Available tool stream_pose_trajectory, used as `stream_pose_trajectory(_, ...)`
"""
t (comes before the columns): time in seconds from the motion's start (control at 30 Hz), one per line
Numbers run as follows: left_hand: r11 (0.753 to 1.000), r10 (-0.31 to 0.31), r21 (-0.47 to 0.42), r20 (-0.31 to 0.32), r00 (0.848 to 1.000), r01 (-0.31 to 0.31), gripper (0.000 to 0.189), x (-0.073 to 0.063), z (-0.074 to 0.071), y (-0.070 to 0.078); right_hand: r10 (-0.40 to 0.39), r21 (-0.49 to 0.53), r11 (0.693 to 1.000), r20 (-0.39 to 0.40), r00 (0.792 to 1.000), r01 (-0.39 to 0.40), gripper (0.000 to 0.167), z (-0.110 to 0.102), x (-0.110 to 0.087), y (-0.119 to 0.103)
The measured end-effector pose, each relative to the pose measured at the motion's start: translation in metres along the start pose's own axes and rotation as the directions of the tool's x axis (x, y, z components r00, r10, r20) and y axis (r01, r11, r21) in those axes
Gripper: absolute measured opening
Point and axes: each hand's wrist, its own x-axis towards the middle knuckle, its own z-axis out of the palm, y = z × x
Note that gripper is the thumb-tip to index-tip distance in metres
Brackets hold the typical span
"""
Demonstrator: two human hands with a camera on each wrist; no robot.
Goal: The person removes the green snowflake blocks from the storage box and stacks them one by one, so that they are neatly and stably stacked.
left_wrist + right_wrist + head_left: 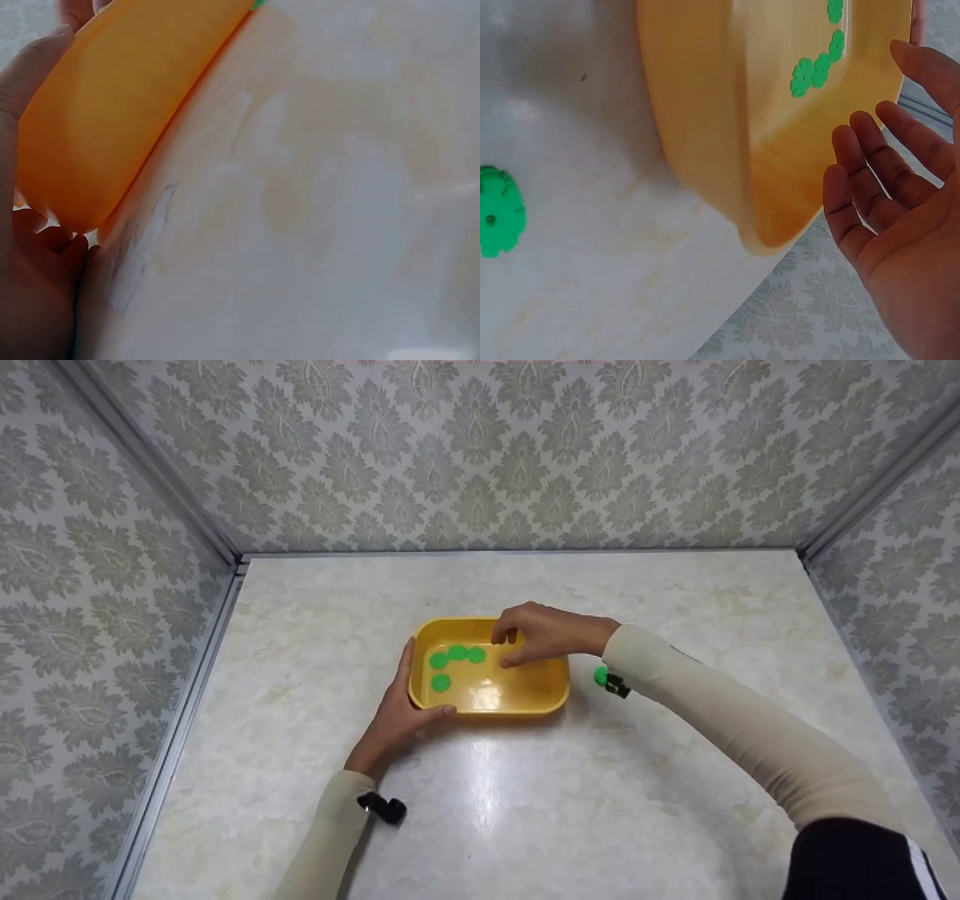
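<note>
Head view: bright, fairly even; glare on the tray (517, 686) and table (484, 795), rightward of the left hand (399, 701); soft shadows nearer the wearer than the right hand (551, 631); left-wrist view — dim, table beside the hand hazy; right-wrist view — dim, greyish, tray rim beyond the hand soft.

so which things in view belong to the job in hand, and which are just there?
In the job:
- yellow tray, gripped by the left hand
- four green discs inside it
- right hand, over the tray
- matching green pieces on the table, likely

Just there:
- black wrist camera
- patterned wall
</note>
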Motion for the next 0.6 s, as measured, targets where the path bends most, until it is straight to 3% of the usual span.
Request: stream_pose_trajectory(0.6,1.0,-0.008,-0.017,-0.001,1.0,0.008,0.132,0.0,0.0,-0.002,-0.078,0.04,0.996,0.05,0.996,0.076,0.037,0.015,0.05,-0.015)
